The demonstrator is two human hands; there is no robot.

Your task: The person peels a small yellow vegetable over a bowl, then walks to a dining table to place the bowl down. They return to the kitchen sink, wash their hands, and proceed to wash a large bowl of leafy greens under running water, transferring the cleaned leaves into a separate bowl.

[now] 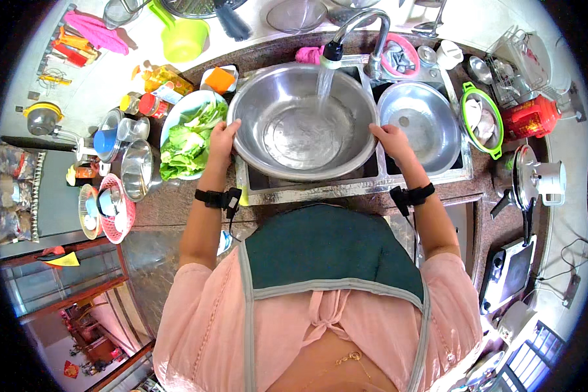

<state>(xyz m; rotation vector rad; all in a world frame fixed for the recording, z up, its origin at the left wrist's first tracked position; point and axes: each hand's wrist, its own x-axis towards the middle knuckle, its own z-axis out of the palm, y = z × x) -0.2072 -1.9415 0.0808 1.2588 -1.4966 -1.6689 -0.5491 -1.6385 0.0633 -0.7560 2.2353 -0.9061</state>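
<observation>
A large stainless steel basin (304, 169) sits over the left bowl of the sink (318, 188). My left hand (224, 139) grips its left rim, thumb on top, and my right hand (392, 139) grips its right rim. Water runs from the faucet (384, 34) into the basin, where a shallow layer appears to cover the bottom. A second, smaller metal basin (421, 157) rests in the right sink bowl, beside my right hand. Left of my left hand stands a light blue bowl (169, 127) heaped with leafy green vegetables (186, 142).
Jars and bottles (154, 105), a steel bowl (139, 169) and a pink basket (117, 235) stand at left. At right are a green-rimmed colander (501, 132), a red thermos jug (534, 117), a pressure cooker (523, 181) and a cooktop (512, 274). A pink basin (414, 49) stands behind the sink.
</observation>
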